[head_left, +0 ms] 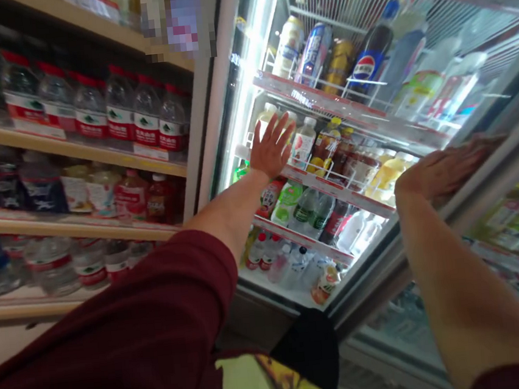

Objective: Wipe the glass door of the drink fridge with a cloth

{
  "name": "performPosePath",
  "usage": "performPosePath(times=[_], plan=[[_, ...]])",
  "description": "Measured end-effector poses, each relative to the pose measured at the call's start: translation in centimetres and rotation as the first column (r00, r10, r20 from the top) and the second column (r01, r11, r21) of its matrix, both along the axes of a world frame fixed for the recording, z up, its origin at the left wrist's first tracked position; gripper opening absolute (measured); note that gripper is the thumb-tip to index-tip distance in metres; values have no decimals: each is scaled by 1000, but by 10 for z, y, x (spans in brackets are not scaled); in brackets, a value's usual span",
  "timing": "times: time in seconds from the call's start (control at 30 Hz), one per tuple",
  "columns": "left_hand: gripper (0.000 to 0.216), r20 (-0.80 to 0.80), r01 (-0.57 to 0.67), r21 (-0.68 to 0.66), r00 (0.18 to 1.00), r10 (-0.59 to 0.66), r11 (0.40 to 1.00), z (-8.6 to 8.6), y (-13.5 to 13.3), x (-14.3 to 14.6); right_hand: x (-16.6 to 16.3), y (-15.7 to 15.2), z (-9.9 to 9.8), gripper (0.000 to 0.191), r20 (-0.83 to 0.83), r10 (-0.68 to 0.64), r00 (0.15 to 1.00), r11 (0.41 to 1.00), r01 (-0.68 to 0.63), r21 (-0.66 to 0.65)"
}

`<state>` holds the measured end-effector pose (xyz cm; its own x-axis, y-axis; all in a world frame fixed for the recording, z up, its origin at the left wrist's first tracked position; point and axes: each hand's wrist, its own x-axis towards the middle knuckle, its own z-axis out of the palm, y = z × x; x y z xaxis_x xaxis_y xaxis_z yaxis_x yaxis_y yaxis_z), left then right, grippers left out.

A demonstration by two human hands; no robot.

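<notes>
My left hand [272,149] reaches into the lit drinks fridge, fingers spread and nothing held. It is in front of pale-labelled bottles on a middle shelf, beside a white-capped bottle [304,142]; I cannot tell whether it touches them. My right hand [445,169] lies with its fingers stretched out against the frame of the glass fridge door [506,134], which stands ajar on the right. Some of its fingertips are blurred. Above the left hand, a wire-fronted shelf [310,101] carries cans and a cola bottle [370,61].
Wooden shelves [71,150] on the left hold several red-capped water bottles [119,110]. Lower fridge racks hold green-labelled bottles [287,201] and small bottles [299,259]. The fridge's metal side frame [202,102] separates it from the shelves. A dark knee or shoe shows below.
</notes>
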<state>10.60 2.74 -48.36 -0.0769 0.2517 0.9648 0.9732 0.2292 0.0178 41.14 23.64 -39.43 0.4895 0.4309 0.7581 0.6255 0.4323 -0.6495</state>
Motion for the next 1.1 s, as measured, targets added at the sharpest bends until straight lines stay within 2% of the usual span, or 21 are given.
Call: performPosePath(times=[0.1,0.2,0.27,0.33,0.4,0.47,0.53,0.6,0.67,0.73,0.8,0.83,0.9,1.1], plan=[[61,-3,20,6,1000,-20,1000,-2,3,-3,-6,31,-2,69,-97,80,992,990,-68,120],[58,-8,40,11,999,-40,999,-3,5,-6,-7,65,7,69,-140,75,987,962,-35,270],[58,-6,47,13,999,-47,999,-4,6,-7,-7,79,15,70,-121,48,992,943,-5,332],[58,3,47,12,999,-47,999,-4,6,-7,-6,79,22,70,-5,50,999,928,-44,371],[59,11,38,0,999,-38,999,-3,4,-5,-7,66,26,72,169,75,983,905,-138,402],[61,17,21,-14,1000,-21,1000,-2,2,-3,-13,39,24,73,333,103,937,867,-249,432],[63,25,10,-20,1000,-10,1000,-1,2,-2,-25,4,11,69,460,120,880,837,-339,429],[64,28,5,-17,1000,-5,1000,0,1,-1,-40,-31,-12,66,579,118,807,853,-380,357],[63,24,1,-12,1000,-1,1000,0,2,0,-54,-61,-40,65,728,100,678,852,-437,290],[63,24,-7,-8,1000,7,1000,0,1,0,-64,-81,-67,59,874,95,476,825,-529,199],[63,27,-15,-14,1000,15,1000,0,0,1,-70,-92,-85,55,951,107,291,797,-596,92],[63,28,-18,-20,999,18,1000,0,-1,2,-72,-94,-89,54,965,117,237,789,-612,55],[63,27,-15,-26,1000,16,1000,1,-1,2,-73,-96,-90,54,969,137,204,785,-619,19],[62,16,20,12,1000,-21,1000,-1,2,0,-74,-101,-85,57,969,160,187,776,-631,-6]])
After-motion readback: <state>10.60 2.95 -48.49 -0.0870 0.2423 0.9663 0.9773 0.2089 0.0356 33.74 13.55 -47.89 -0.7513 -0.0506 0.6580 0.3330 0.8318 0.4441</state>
